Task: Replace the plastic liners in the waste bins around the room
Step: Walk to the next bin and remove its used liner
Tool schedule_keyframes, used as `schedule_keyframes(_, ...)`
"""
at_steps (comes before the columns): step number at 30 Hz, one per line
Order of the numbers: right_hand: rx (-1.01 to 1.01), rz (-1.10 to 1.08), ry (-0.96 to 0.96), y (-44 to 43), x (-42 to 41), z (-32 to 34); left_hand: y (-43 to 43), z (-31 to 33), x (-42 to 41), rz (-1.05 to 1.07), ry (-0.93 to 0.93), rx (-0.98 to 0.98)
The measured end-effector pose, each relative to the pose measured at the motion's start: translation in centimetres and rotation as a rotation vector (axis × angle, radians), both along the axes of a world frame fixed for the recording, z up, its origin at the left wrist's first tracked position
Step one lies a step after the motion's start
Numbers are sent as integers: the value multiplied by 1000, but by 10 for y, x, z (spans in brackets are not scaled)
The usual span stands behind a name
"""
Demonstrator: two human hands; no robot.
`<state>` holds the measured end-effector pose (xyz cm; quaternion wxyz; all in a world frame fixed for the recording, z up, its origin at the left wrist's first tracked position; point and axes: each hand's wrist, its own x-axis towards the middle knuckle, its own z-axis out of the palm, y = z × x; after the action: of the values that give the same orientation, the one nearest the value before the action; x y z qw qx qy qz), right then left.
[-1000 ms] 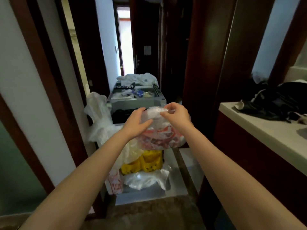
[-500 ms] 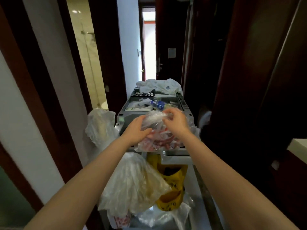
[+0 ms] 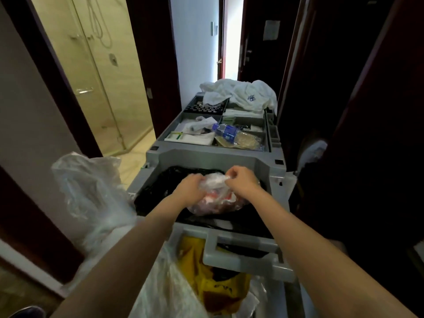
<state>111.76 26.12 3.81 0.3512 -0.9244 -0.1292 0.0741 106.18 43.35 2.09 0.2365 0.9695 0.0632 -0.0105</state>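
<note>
Cart bin (image 3: 229, 160) beneath full liner (image 3: 215, 204), neck upward.

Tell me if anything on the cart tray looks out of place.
A plastic water bottle lies on its side in the cart tray, and white towels are heaped loosely over its far compartments. Nothing looks spilled.

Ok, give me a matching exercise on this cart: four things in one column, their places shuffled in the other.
1 clear full bag
2 white towels
3 water bottle
4 yellow item

A far end of the cart
B lying in a tray compartment
C gripped over the black-lined bin
D beneath the grey handle

Pairs: 1-C, 2-A, 3-B, 4-D.
</note>
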Motion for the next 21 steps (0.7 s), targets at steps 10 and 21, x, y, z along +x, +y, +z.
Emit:
schedule_keyframes(10, -137, 220, 242, -4, 49, -27, -3, -22, 30, -34, 321, 109)
schedule_keyframes(21, 262, 324, 93, 82, 10, 0, 51, 27, -35, 277, -234, -115)
